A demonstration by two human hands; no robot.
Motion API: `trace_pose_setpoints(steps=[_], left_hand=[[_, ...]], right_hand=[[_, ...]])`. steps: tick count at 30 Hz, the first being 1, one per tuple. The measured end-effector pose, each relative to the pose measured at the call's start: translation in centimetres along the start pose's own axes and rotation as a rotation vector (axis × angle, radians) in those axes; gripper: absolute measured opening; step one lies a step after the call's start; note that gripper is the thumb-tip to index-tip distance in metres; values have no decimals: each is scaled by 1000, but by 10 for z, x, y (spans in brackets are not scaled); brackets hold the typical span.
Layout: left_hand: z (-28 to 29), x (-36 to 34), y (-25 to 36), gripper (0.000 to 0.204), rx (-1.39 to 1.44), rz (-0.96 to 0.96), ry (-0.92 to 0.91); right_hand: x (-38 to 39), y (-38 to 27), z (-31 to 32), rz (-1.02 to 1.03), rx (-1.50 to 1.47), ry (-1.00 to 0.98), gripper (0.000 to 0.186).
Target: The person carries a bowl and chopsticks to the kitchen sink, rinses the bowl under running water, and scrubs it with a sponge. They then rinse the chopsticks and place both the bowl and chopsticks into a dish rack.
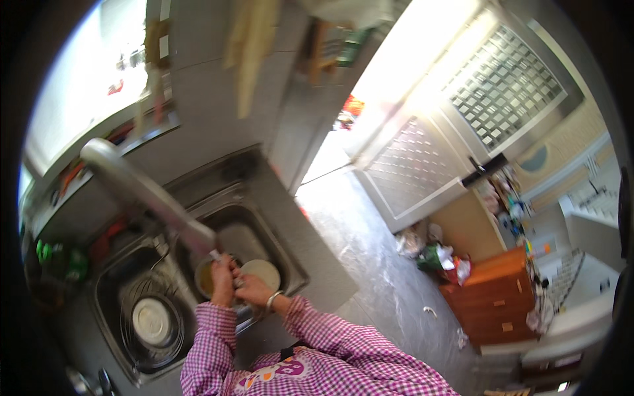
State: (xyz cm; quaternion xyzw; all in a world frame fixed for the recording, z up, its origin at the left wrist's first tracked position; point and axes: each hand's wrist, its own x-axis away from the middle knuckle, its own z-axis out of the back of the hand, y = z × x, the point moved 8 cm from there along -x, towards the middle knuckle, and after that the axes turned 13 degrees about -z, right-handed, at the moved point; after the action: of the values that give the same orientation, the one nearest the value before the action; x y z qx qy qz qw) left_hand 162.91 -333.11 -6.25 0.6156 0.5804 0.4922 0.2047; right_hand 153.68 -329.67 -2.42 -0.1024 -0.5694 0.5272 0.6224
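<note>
My left hand (223,284) and my right hand (253,291) meet below the end of the faucet (155,198), over the right basin (290,264) of a steel double sink. Both have their fingers curled closed; whatever they may hold between them is too small and blurred to name. Just beyond my right hand is a pale round dish (263,269). A bowl with something yellowish (205,277) sits beside my left hand, partly covered by it. In the left basin (109,284), a wire basket (135,294) holds a white round dish (151,321).
A green bottle (76,264) stands left of the sink, and a window ledge with small items runs behind it. To the right, a white door (422,171) stands ajar. Beyond the counter are a wet-looking grey floor (370,251), bags and a wooden cabinet (492,297).
</note>
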Motion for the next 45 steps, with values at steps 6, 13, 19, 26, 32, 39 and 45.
trace_pose_setpoints(steps=[6,13,19,26,32,39,45], left_hand=[[-13,-16,30,33,-96,-213,135],[71,-99,18,11,-324,-342,292],[104,-115,35,20,-481,-420,241],[67,-62,53,32,198,-184,205],[78,-61,64,33,199,-189,152],[76,-13,115,34,-1182,-182,-351],[27,118,82,33,-871,282,-717]], right_hand=[[42,-11,21,180,154,162,33],[73,1,22,194,218,-7,29],[75,5,15,200,342,-23,28],[62,1,10,450,442,75,32],[32,5,7,412,511,261,35],[11,-6,36,589,737,155,26],[4,-41,26,929,906,314,16]])
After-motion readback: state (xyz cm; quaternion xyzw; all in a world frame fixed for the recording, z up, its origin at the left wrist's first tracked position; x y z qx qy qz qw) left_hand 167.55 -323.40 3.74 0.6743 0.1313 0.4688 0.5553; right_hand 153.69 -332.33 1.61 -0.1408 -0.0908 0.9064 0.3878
